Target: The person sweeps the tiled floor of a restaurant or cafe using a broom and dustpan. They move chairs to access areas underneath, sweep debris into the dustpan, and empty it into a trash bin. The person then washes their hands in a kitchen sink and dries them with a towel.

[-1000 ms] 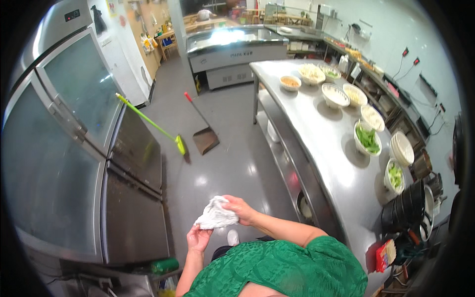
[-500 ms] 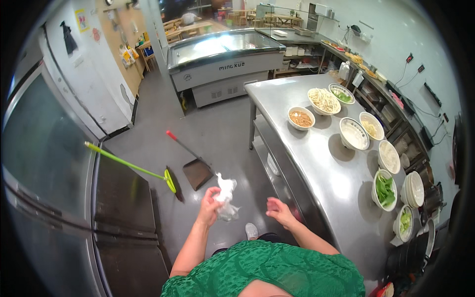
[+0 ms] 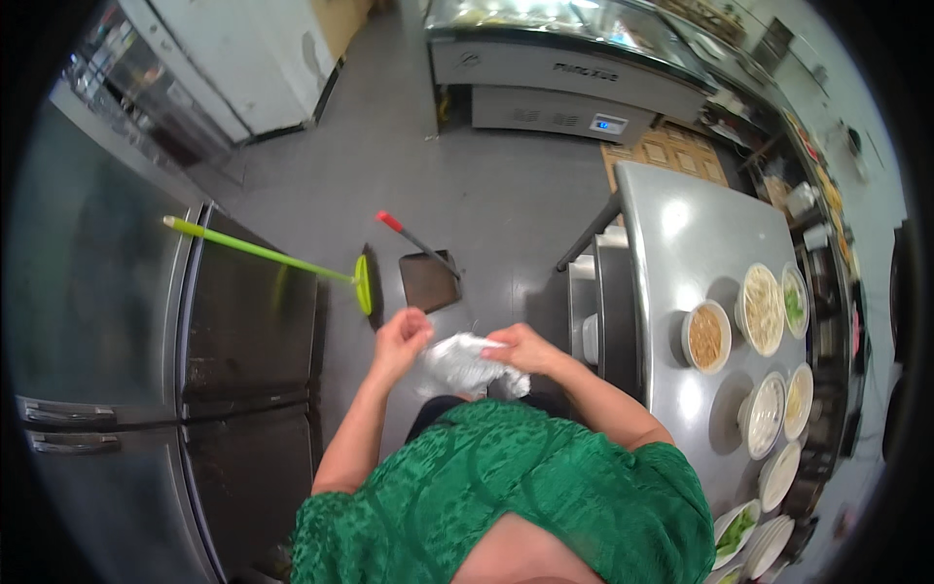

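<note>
A thin, crumpled white plastic bag point(image 3: 461, 362) hangs in front of my body, above the floor. My right hand point(image 3: 523, 350) pinches its right side between thumb and fingers. At the bag's left end is my left hand point(image 3: 399, 343), its fingers curled in and slightly blurred; whether they grip any of the plastic cannot be made out. Just beyond the hands, a dark dustpan point(image 3: 428, 284) with a red-tipped handle lies on the floor. Left of it, a broom with a lime-green head point(image 3: 364, 284) leans its green handle toward the cabinet.
On my right a steel table point(image 3: 671, 234) bears several bowls, among them a bowl of brown food point(image 3: 706, 337) and a bowl of pale strips point(image 3: 761, 310). Dark-doored steel fridges point(image 3: 248, 341) line my left. Ahead stands a glass-topped display cooler point(image 3: 574, 73).
The bag has passed from my left hand's grip into my right hand's, and is spread wider. Both hands have drawn closer together. My view has tilted down and turned left.
</note>
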`<state>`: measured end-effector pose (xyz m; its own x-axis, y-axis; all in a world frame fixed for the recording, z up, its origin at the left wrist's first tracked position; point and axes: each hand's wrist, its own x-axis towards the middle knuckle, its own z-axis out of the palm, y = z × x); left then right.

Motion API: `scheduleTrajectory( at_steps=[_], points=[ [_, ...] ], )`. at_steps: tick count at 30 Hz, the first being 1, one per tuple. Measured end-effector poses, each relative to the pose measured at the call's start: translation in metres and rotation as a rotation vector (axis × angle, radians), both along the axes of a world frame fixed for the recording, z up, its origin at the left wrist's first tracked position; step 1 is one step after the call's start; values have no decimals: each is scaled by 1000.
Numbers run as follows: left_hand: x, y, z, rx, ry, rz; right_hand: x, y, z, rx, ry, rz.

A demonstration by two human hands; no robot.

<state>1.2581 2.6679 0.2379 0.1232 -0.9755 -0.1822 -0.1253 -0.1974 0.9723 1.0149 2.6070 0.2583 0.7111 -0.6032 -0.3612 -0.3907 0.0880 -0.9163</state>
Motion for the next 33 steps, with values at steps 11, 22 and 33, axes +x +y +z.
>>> scheduleTrajectory(
  at_steps=[11,22,33],
  points=[
    [80,-270,-61,86,-1550,-142,-69,-228,-42,111,-39,-676],
    [153,-319,-127,1023,-1091,-498,-19,-494,-80,-8,247,-432],
    [198,-347,-112,1213,-1124,-544,1,-639,-99,-211,310,-623]
  ],
)
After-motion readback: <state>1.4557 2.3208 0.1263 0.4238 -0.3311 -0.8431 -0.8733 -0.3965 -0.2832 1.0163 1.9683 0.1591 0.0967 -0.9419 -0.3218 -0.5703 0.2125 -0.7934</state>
